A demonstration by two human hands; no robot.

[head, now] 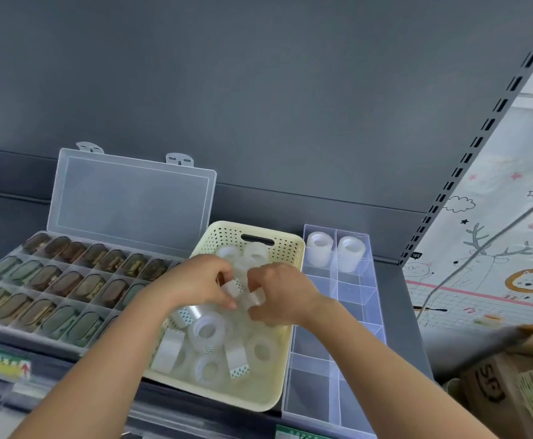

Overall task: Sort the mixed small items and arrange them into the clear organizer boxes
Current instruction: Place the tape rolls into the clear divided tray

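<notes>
Clear tape rolls (207, 329) filled the cream basket (277, 388), and we had both hands down among them, over its middle. Our left hand (195, 280) was pinched shut on one small roll (235, 287) with a patterned tab; our right hand (277, 296) had its fingers curled in on another roll (255, 297) just beside it. The two rolls touched, or nearly so; we could not tell whether they were stuck to each other.

We judged the step to be lifting rolls out for the clear organizer (358, 312) just right of the basket. Two stacks (319, 248) already stood upright in its two far cells; the nearer cells looked bare. To do it well, we reckoned each hand should take one roll by its rim, thumb outside and a finger through the core, so the loose tab did not catch on a neighbour. If the two clung together, a small twist apart over the basket would keep any dropped roll inside it. Setting each roll flat, hole up, in the next free cell behind the stacks would keep the rows even. The thin dividers looked easy to knock, so a straight descent seemed wise.

Left of the basket lay an open lidded case (68, 280) of brown and green pieces, all of it on a dark shelf (395, 280).
</notes>
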